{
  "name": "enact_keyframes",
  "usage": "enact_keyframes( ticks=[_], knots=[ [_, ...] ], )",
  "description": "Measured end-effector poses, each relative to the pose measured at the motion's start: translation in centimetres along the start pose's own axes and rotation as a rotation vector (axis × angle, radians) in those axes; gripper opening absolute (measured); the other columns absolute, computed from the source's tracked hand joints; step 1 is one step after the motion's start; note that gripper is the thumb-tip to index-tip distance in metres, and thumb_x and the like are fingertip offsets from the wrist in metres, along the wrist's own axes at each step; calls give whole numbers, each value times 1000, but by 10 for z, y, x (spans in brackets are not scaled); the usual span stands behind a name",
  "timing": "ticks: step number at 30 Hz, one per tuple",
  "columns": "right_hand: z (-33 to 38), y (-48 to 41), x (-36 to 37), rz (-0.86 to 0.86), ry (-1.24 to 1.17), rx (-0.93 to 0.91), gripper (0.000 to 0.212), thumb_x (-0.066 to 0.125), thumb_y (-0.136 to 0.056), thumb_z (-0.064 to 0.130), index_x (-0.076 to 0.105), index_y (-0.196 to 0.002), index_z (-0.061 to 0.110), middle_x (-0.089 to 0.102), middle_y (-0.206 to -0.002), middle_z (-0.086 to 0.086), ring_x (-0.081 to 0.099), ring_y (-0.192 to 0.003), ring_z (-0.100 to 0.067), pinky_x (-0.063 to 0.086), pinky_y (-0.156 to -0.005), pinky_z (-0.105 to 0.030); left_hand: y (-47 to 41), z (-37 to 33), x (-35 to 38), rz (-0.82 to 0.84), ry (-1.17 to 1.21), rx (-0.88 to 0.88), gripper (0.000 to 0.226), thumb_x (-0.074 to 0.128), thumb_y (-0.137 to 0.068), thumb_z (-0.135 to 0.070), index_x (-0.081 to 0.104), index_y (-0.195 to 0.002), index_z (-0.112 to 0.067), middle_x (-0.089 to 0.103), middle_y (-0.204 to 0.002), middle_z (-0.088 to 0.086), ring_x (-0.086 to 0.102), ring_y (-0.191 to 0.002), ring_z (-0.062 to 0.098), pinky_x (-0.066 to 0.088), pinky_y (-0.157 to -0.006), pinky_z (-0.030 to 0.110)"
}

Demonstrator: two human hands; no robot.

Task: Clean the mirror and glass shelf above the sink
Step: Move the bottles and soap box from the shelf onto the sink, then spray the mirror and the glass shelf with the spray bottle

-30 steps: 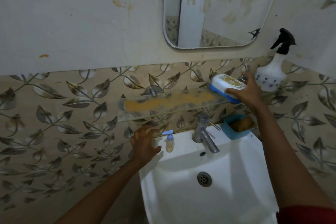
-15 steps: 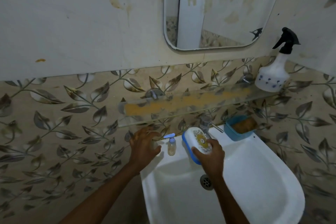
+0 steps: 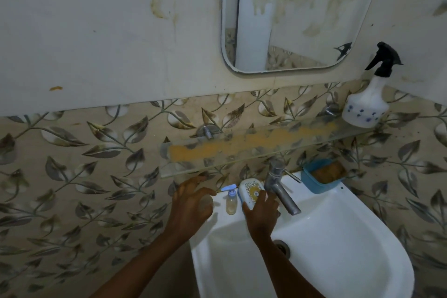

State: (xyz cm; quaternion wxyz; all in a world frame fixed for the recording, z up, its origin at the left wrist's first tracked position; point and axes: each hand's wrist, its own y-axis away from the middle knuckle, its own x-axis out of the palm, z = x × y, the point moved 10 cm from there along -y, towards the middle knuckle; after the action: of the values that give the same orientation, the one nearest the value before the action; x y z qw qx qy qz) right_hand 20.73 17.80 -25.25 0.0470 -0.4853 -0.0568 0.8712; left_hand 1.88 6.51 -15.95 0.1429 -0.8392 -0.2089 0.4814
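The mirror [image 3: 290,14] hangs above, streaked with yellowish grime. Below it the glass shelf [image 3: 254,145] carries a long orange smear. A white spray bottle [image 3: 366,106] with a black trigger stands on the shelf's right end. My right hand [image 3: 262,213] holds a white soap box [image 3: 250,192] with a blue base on the sink's back ledge, just left of the tap [image 3: 280,187]. My left hand [image 3: 193,203] rests with fingers spread on the sink's left rear corner, under the shelf's left end.
A small pump bottle [image 3: 231,202] stands between my hands. A blue dish [image 3: 323,176] with a brown bar sits on the white sink [image 3: 338,249] right of the tap. Leaf-patterned tiles cover the wall.
My right hand brought the soap box down from the shelf's right end to the sink ledge beside the tap. My left hand stayed in place.
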Motion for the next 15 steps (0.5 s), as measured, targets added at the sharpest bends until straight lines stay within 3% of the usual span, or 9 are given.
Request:
enact_keyframes(
  ticks=[3, 6, 8, 11, 15],
  knots=[
    [4, 9, -12, 14, -24, 0, 56, 60, -85, 45, 53, -125, 7, 50, -130, -21, 49, -119, -35, 42, -96, -44, 5, -14, -3, 4, 5, 85, 35, 51, -67, -33, 69, -95, -25, 60, -123, 5, 40, -116, 15, 37, -95, 33],
    [17, 24, -40, 78, -187, -12, 46, 46, -95, 40, 51, -129, 10, 51, -134, -13, 48, -124, -28, 38, -102, -38, 9, -40, -10, 11, 5, 232, 31, 50, -73, -30, 64, -100, -27, 62, -118, 3, 50, -112, 18, 47, -88, 28],
    [30, 32, -69, 125, -198, -100, 34, 43, -97, 36, 58, -117, 13, 59, -121, -5, 55, -115, -22, 41, -94, -30, 10, -55, -12, 17, 18, 322, 31, 51, -76, -26, 60, -106, -28, 62, -118, 0, 51, -111, 16, 41, -88, 23],
    [35, 31, -136, 81, -149, -136, 28, 46, -95, 31, 61, -78, 15, 66, -83, -7, 64, -80, -22, 41, -64, -28, 8, -89, -27, 0, 51, 458, 30, 54, -80, -22, 60, -109, -24, 63, -116, -3, 53, -109, 14, 43, -83, 21],
    [37, 6, -212, -54, -152, -202, 29, 55, -90, 15, 51, -64, 3, 55, -60, -15, 51, -54, -22, 29, -50, -28, -14, -131, -60, -71, 113, 570, 21, 50, -87, -21, 61, -104, -17, 64, -110, 4, 52, -106, 18, 42, -82, 23]
  ],
)
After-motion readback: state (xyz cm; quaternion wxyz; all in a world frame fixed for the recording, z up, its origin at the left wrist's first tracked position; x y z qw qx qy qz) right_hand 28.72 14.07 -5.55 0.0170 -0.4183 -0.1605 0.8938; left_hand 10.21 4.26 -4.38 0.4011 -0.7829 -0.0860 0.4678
